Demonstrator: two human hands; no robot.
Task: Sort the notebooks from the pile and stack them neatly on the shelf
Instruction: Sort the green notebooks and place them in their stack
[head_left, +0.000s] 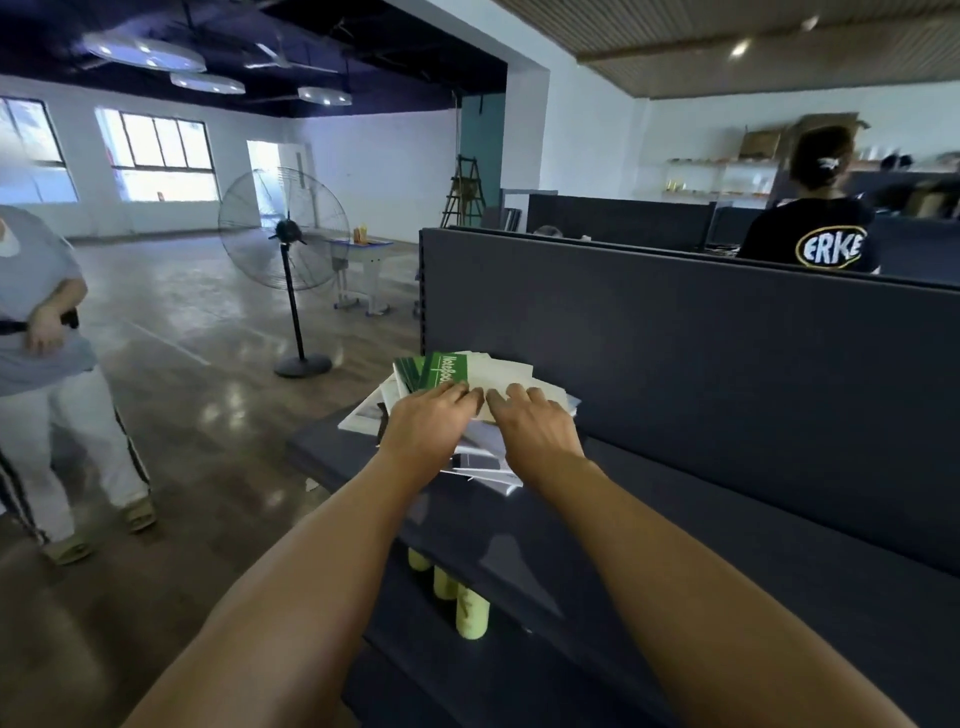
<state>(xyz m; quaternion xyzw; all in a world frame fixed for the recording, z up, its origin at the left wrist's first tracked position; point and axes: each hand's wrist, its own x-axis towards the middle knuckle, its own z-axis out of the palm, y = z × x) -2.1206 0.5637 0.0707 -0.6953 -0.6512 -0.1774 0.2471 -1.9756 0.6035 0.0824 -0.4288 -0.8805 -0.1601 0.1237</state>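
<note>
Head view: both hands on pile, shelf top.
Pile (467, 415): notebooks, loose, skewed, far left end of shelf (727, 499).
Top item: green notebook (447, 370), fanned w/ others.
L hand (423, 423): fingers flat on green notebook, no pinch.
R hand (532, 428): fingers flat on white cover, holding nothing.
Tip: separate by cover first, square edges vs back panel before stacking.

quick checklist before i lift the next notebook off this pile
1. Both hands on the pile: ok, left hand and right hand rest on the notebooks.
2. Firm hold on one notebook: cannot tell, fingers lie flat on top.
3. Pile tidy: not ok, covers fan out unevenly, some overhanging the shelf end.
4. Free shelf space to stack on: ok, bare to the right.
5. Green notebook reachable: ok, on top at the left.
</note>
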